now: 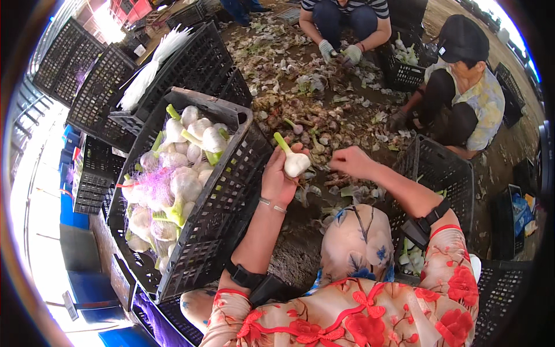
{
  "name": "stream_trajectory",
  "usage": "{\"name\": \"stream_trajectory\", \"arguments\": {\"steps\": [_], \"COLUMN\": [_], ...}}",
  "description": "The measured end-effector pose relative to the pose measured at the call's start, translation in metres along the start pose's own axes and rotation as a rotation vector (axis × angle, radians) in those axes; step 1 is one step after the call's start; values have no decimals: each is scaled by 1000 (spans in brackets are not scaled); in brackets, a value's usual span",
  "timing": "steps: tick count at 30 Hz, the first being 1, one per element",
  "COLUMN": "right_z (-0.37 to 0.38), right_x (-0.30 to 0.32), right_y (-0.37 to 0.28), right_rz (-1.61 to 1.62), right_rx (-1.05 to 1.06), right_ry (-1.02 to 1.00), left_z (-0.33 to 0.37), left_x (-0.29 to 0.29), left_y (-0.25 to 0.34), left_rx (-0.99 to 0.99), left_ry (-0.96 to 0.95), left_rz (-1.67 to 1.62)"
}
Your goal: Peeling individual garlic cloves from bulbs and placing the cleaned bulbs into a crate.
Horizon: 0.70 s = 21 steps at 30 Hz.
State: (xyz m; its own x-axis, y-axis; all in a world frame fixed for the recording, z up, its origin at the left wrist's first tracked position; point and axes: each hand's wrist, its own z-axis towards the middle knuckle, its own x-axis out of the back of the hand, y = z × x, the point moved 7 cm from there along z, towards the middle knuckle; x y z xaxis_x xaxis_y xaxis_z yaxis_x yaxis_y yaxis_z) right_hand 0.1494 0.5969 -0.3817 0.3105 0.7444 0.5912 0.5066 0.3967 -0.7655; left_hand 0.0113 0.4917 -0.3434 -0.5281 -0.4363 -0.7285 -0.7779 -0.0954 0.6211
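Note:
A white garlic bulb [296, 165] with a short green stem rests in the fingers of my left hand [277, 180], held just right of the black crate's edge. My right hand [351, 162] is a short way right of the bulb, apart from it. Its fingers are curled together, and whatever they may hold is hidden. Close by on my left stands a tilted black plastic crate [245, 124] full of peeled garlic bulbs [186, 184], some of them in pink-purple netting [151, 189]. Beyond my hands, unpeeled garlic [324, 140] lies in a heap among loose skins.
Another black crate [467, 191] stands right of my right forearm, with stem pieces in it. White netting [156, 66] lies over stacked crates at far left. Two people squat opposite: one with gloved hands [341, 53], one in a black cap [462, 37]. Skins litter the ground.

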Motion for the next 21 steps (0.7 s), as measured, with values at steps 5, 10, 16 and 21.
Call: {"name": "stream_trajectory", "arguments": {"steps": [5, 10, 16, 21], "right_z": [-23, -10, -18, -19], "right_x": [12, -45, -70, -24], "right_y": [-58, -76, -1, 128], "right_rz": [687, 1020, 1272, 1187], "right_rx": [131, 149, -229, -567], "right_ry": [-24, -143, -251, 132], "left_z": [0, -8, 0, -21], "left_x": [2, 9, 49, 115], "left_y": [-15, -5, -2, -56], "left_rx": [-17, -243, -308, 80], "left_ry": [-4, 105, 185, 37], "left_rz": [-23, 217, 357, 830]}}
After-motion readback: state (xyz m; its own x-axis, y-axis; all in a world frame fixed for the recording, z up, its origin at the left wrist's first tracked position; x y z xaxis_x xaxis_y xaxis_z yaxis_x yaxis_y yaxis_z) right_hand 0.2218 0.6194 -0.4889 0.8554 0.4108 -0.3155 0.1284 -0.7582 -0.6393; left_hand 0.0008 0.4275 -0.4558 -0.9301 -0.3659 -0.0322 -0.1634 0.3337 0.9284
